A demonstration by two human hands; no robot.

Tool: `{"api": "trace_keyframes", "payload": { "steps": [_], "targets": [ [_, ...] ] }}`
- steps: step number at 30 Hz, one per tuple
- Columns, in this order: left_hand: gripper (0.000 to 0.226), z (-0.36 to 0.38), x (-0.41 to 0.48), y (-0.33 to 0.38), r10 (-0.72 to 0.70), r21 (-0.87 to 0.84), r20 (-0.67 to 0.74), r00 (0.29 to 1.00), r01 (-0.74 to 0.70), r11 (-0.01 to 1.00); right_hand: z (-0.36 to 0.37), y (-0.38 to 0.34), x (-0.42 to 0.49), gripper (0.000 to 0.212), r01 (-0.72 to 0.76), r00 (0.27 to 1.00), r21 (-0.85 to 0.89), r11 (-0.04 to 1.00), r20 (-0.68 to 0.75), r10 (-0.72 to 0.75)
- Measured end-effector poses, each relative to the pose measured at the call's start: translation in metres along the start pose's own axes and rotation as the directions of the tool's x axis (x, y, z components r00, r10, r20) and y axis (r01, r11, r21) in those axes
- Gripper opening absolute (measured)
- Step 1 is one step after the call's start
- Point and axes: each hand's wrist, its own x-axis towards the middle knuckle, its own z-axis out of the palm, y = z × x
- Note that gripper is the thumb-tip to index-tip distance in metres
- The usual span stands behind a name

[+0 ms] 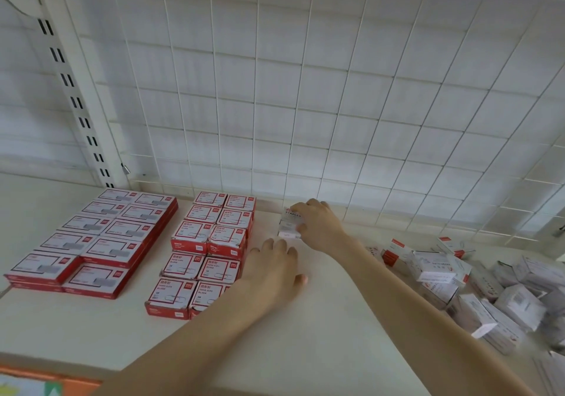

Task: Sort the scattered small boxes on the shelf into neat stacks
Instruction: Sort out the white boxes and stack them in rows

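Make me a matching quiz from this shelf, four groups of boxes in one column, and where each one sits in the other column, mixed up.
Things:
1. wide red boxes
2. paper clip boxes
3. white staples stack
4. loose pile

Places:
A. at the back, gripped by the right hand
B. far left, in neat rows
C. scattered at the far right
D. in the middle, just left of the flat left hand

Pairs: 1-B, 2-D, 3-A, 4-C

Cardboard boxes, metal wire grid, matt shelf
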Motion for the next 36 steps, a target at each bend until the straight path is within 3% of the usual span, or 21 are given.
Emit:
{"api": "trace_keyframes", "payload": {
  "steps": [15, 36],
  "targets": [
    [0.044, -0.002, -0.003, -0.004, 0.001, -0.001, -0.028, 1.000, -0.001, 1.000, 0.000, 0.013, -0.001, 0.047, 0.020, 0.999, 0.196, 0.980, 0.046, -0.029],
    [0.044, -0.001, -0.003, 0.000, 0.030, 0.003, -0.040, 0.999, -0.030, 1.000, 0.005, 0.018, -0.007, 0.048, 0.072, 0.997, 0.177, 0.982, 0.014, -0.075]
  ]
}}
